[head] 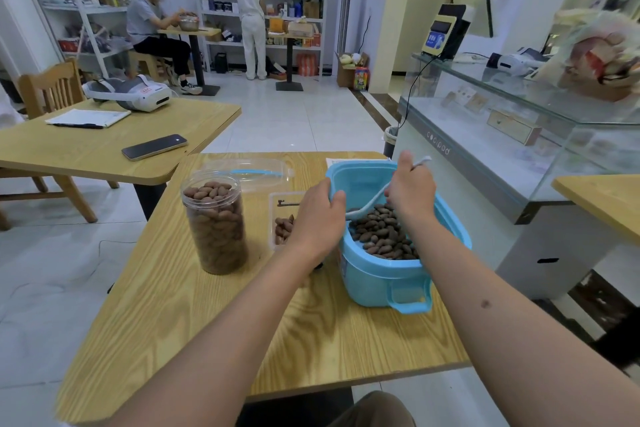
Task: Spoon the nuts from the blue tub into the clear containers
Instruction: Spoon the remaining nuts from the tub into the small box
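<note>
head view: glass counter [485, 135] reads "cocipod"; right hand [410, 189] grips spoon [372, 201].

glossy blue plastic tub [377, 274], clear plastic jar [215, 225], wood-grain table [194, 315]

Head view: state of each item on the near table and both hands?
blue tub: open, tilted, partly filled with nuts
spoon: bowl down in the nuts
round jar: upright, no lid, nearly full
square container: open, few nuts inside
clear lid: off, lying flat on table
left hand: grips tub rim
right hand: holds spoon handle
</note>
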